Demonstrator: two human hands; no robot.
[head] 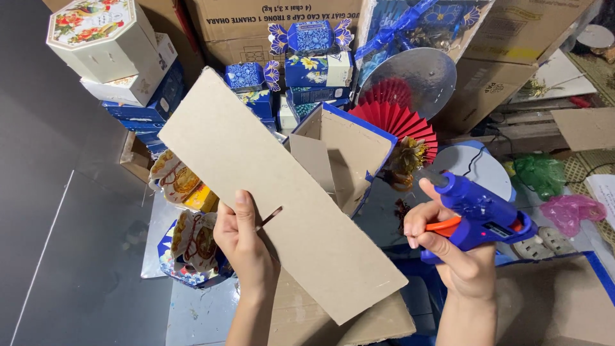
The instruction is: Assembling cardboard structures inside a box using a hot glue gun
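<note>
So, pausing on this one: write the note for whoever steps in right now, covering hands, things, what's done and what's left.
Left hand: holds up the long grey cardboard panel, thumb on its face beside a short slit.
Right hand: wrapped around the blue glue gun, finger on the orange trigger, nozzle pointing up-left, clear of the panel.
Behind the panel stands the open blue-edged cardboard box, unlined inside.
Done: panel is cut and picked up. I cannot see any glue on it.
Left: likely glue the panel and fix it in place.
</note>
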